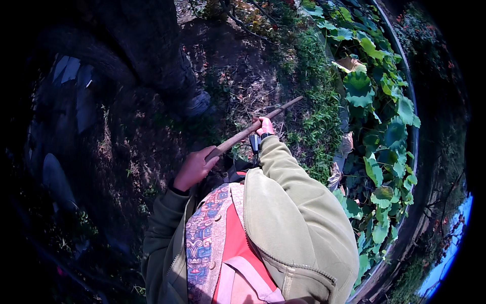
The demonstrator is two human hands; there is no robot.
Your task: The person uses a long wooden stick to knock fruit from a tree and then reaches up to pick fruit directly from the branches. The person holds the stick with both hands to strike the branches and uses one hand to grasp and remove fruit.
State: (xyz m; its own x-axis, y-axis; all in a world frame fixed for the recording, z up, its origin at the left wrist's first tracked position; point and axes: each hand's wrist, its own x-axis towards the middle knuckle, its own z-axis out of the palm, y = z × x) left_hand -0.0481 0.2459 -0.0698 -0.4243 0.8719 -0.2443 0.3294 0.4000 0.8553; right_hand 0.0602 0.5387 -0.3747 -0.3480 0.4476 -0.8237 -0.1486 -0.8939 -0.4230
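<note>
A long brown wooden pole (235,139) slants across in front of my body, from my left hand up to the far right. My left hand (195,169) is closed round its lower end. Farther along, my right hand (265,126) grips the pole near its middle, fingers wrapped round it. The far tip reaches out over the grass at the right. No tool head shows at that tip, and the near end is hidden in my left hand. A small dark device (254,144) is at my right wrist.
A thick tree trunk (147,45) stands at the far left in shade. Grass (314,116) and dry litter cover the ground ahead. To the right, a narrow kerb borders a bed of large green leaves (358,90). Pale slabs (58,180) lie at the left.
</note>
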